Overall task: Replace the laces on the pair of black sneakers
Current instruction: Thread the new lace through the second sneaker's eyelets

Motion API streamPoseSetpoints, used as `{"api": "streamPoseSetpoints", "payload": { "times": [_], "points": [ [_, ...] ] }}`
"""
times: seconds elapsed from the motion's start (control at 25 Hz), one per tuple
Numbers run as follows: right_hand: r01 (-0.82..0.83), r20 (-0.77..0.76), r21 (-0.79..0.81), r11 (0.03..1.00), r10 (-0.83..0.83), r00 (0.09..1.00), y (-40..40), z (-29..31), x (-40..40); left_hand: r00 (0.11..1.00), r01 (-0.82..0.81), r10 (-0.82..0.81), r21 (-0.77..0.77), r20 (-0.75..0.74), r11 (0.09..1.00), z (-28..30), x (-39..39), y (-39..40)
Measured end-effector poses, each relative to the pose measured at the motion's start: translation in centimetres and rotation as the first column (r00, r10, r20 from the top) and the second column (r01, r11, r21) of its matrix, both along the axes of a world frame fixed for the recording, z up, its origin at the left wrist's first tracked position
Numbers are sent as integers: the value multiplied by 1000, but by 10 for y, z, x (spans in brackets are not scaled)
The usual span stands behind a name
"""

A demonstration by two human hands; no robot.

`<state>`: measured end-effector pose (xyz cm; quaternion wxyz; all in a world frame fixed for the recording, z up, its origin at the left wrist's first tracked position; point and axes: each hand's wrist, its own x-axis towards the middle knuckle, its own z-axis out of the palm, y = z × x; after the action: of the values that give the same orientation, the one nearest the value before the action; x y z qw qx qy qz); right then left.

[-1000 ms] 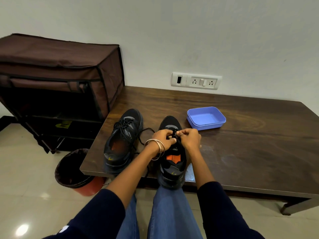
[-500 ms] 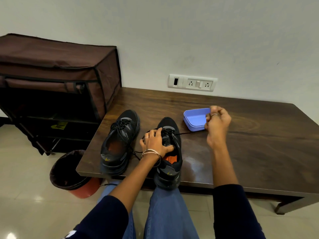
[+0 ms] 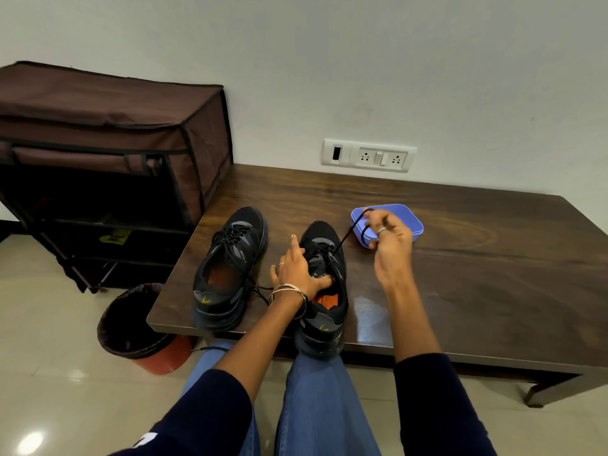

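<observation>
Pulling a black lace (image 3: pixel 343 240) up and away from the right-hand sneaker (image 3: pixel 324 284) with the right hand (image 3: pixel 390 238), fingers pinched on the lace above the blue plastic tray (image 3: pixel 413 225). Bracing that same shoe with the left hand (image 3: pixel 297 271): fingers spread flat across the tongue, thumb tucked into the opening over the orange insole, gripping nothing. Sitting on the near edge of the dark wooden table (image 3: pixel 477 274), heel overhanging toward the knees. Standing just beside it to the left, the other sneaker (image 3: pixel 230 268), fully laced, loose ends trailing onto the tabletop. Likely risks from here: snagging the lace in an eyelet and dragging the shoe off the table edge if the brace slips; losing the freed lace end toward the floor or the bin (image 3: pixel 131 320) below; tangling with the neighbouring shoe's loose ends. Hard to tell how many eyelets remain threaded, since the bracing hand covers them.
</observation>
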<state>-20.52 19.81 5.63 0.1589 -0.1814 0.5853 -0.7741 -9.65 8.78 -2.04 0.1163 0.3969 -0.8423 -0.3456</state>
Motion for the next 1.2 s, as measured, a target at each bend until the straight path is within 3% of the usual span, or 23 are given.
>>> {"api": "streamPoseSetpoints", "payload": {
  "times": [0.08,0.12,0.2,0.28,0.4,0.44,0.52,0.6,0.64,0.72,0.76,0.8,0.88,0.96,1.08,1.2],
  "points": [
    [-11,181,-356,935,81,980,4,25,-4,999,8,-8,-26,31,1000,-2,0,0],
    [-10,188,-368,930,85,978,6,30,-6,999,7,-5,-48,41,999,-3,-1,1],
    [-27,63,-101,994,34,997,3,24,-6,1000,-9,10,-93,16,996,-4,0,3],
    [-28,-135,304,952,72,988,-4,0,-6,997,-29,23,-81,-71,996,-4,0,4],
    [45,-287,771,636,283,915,-12,-43,-14,989,-29,27,-10,-144,1000,-2,2,3],
    [63,-279,839,541,329,902,-13,-52,-15,986,-22,25,17,-163,1000,-3,1,3],
    [82,-261,884,461,338,904,-15,-58,-16,978,-20,29,45,-206,999,-3,2,4],
    [62,-252,850,524,300,920,-13,-50,-16,973,-33,47,66,-228,997,-2,2,5],
    [30,-235,782,622,250,939,-11,-40,-15,971,-34,53,83,-234,996,-1,3,6],
    [28,-140,501,865,49,989,-4,-15,-14,966,-31,57,108,-253,994,1,3,7],
    [80,-83,364,928,-53,995,1,-2,-16,964,-31,60,114,-258,993,1,3,8],
    [143,-75,274,951,-127,989,5,6,-18,964,-33,61,111,-259,993,1,4,9],
    [239,-204,271,932,-188,961,9,7,-19,968,-36,59,100,-244,994,0,5,8],
    [297,-361,442,847,-135,923,6,-2,-21,977,-36,53,82,-209,996,1,5,7],
    [409,-475,769,491,11,880,5,-8,-24,999,0,6,-160,36,987,7,6,8],
    [440,-488,842,313,93,868,10,7,-19,993,42,-2,-350,116,936,17,9,10]
  ]
}}
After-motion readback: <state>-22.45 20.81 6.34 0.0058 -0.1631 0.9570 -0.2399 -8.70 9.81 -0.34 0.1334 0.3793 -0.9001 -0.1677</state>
